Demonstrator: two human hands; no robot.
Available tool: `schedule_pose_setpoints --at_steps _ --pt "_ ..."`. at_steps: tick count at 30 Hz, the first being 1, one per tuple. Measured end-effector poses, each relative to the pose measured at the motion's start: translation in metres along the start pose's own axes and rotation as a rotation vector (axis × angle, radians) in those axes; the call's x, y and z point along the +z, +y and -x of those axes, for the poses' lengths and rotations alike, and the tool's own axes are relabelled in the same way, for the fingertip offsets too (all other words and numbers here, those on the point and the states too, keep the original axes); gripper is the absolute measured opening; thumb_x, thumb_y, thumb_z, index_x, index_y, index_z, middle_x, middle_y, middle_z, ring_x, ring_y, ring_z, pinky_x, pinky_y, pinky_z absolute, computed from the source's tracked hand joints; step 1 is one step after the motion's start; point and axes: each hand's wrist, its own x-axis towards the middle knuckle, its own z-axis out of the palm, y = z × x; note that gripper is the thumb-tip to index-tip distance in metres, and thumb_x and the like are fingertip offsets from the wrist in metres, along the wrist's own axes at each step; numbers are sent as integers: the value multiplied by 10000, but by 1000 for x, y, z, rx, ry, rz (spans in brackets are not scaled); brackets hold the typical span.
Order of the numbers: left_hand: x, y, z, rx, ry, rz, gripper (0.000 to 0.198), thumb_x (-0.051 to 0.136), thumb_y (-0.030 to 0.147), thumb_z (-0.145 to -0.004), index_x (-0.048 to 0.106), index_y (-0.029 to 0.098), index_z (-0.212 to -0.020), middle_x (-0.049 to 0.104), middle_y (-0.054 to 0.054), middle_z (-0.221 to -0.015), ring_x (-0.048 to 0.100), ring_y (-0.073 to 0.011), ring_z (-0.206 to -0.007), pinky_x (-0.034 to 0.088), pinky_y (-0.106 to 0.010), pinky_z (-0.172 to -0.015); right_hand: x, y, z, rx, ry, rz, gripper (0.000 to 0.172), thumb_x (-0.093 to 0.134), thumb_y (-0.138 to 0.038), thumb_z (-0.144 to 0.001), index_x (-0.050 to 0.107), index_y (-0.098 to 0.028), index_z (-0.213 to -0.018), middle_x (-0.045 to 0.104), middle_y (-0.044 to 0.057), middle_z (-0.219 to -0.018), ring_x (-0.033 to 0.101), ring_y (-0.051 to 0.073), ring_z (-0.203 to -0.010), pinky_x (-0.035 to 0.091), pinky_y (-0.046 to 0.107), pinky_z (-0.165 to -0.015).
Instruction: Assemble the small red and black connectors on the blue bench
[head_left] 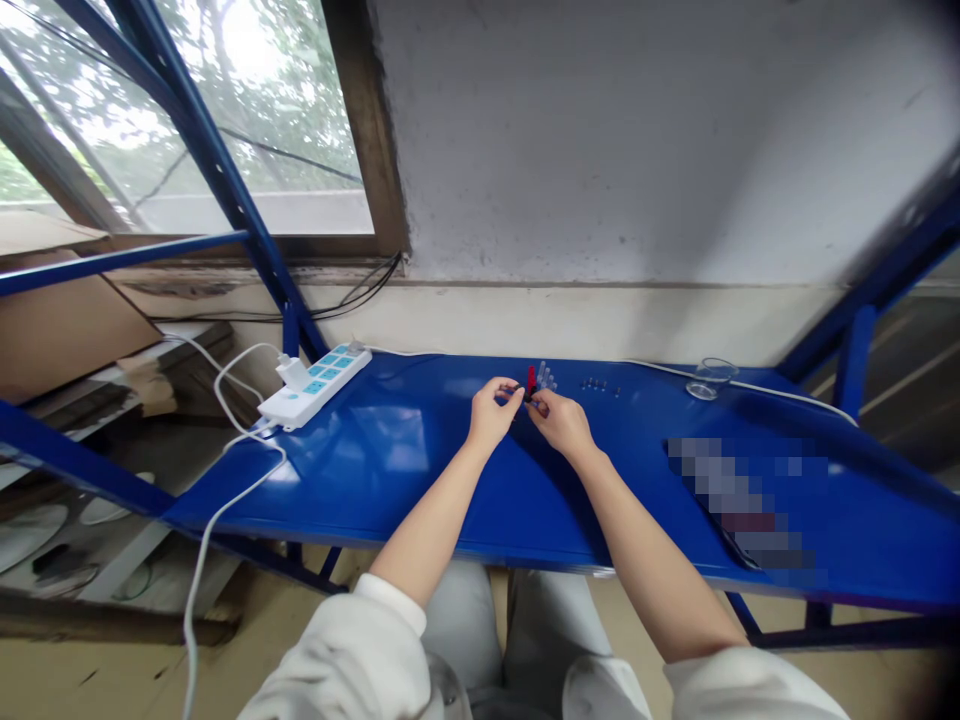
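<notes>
Two bare forearms, the left [427,525] and the right [652,570], reach from white sleeves across a glossy blue metal shelf [360,480], elbows apart and wrists angled inward. A white power strip [315,385] sits at the shelf's left end, a small glass dish [711,378] towards the right. Nearer the centre stand clear pieces [545,377] and a short row of tiny dark parts [596,385]. The left hand [493,415] and right hand [561,422] meet above the shelf, fingertips closed on a small red-and-black part [530,385], apparently from both sides; the fingers partly hide it. It looks light and stiff, best pinched by its narrow body.
</notes>
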Motion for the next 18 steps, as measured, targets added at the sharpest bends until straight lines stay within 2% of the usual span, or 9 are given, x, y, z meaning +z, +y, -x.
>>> schedule_pose_setpoints --at_steps 3,9,13,18 --pt "-3 2 2 -17 8 18 234 564 339 -731 590 148 -864 610 -31 -762 576 -106 -639 474 -196 -492 1 -1 1 -27 18 -30 190 429 -323 -798 564 -206 -865 593 6 -660 549 131 -615 323 205 -555" --pt "-8 13 5 67 88 -76 200 500 332 -790 607 165 -811 633 -34 -794 568 -98 -675 456 -189 -563 3 -2 1 -48 23 -67 190 437 -335 -799 547 -207 -889 602 4 -681 555 130 -612 327 203 -545" --pt "-9 13 4 33 74 -36 206 525 334 -775 609 151 -815 630 -38 -771 568 -99 -648 444 -184 -520 3 -4 1 -43 11 -79 204 431 -339 -810 540 -213 -929 637 20 -774 580 141 -663 344 211 -565" --pt "-9 8 2 4 36 9 204 539 333 -763 604 148 -818 625 -39 -764 569 -97 -627 449 -182 -499 5 -4 2 -48 14 -79 190 430 -326 -822 543 -215 -926 649 20 -783 587 147 -680 354 213 -585"
